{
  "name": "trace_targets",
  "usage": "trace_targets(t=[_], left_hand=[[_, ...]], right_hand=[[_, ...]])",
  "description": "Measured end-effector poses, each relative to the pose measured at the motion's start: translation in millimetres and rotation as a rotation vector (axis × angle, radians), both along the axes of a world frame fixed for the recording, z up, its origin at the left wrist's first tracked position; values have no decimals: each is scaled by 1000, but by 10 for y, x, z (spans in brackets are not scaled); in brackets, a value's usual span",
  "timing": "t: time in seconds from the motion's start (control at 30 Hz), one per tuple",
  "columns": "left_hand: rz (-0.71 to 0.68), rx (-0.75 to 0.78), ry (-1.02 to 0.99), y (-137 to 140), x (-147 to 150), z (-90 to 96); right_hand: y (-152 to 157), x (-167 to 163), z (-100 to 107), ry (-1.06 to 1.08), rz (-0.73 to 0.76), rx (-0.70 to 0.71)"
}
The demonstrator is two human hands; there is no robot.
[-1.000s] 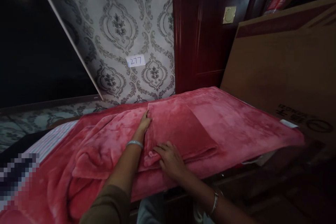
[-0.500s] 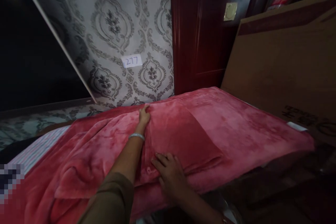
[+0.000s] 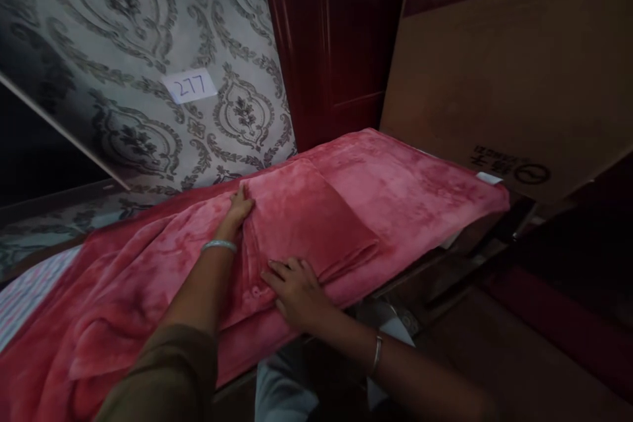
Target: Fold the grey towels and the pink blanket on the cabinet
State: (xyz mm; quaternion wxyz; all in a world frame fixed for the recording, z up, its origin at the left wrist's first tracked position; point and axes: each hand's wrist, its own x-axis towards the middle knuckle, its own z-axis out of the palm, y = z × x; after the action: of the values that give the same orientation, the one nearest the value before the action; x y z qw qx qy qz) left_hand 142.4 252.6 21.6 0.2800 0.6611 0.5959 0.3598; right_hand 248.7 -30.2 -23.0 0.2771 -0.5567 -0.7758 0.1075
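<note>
A folded red plush cloth point(image 3: 306, 211) lies on a larger pink-red blanket point(image 3: 395, 178). At the far left corner of the fold is my left hand point(image 3: 241, 206), its fingers stretched and resting on the cloth's edge. My right hand point(image 3: 297, 291) lies with fingers spread on the near left corner, beside a small round detail point(image 3: 256, 291) that may be a button. Both palms face down, so the undersides of the fingers are hidden. Left of the fold, the blanket is rumpled into loose creases.
Patterned wallpaper point(image 3: 148, 33) bearing a paper marked 277 point(image 3: 192, 85) rises behind. A dark screen point(image 3: 39, 145) stands at left, a dark red door point(image 3: 336, 33) at back, and a large cardboard box point(image 3: 494, 79) at right. Striped fabric point(image 3: 34, 290) shows at lower left.
The view has shifted right and down, so everything appears farther left and higher. Both hands keep about the same places on the folded cloth.
</note>
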Motion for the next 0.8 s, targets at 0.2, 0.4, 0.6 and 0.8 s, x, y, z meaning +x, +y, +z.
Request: trace_targets(t=[0.2, 0.4, 0.6, 0.8], left_hand=[[-380, 309, 608, -683, 59, 15], [-483, 355, 857, -1292, -86, -242], [-466, 339, 862, -1377, -68, -242], [-566, 281, 824, -1413, -194, -231]], right_hand=[[3, 98, 36, 57, 117, 107], [-248, 1012, -100, 325, -305, 600], [-203, 1788, -442, 437, -481, 324], [-34, 1812, -425, 530, -546, 100]])
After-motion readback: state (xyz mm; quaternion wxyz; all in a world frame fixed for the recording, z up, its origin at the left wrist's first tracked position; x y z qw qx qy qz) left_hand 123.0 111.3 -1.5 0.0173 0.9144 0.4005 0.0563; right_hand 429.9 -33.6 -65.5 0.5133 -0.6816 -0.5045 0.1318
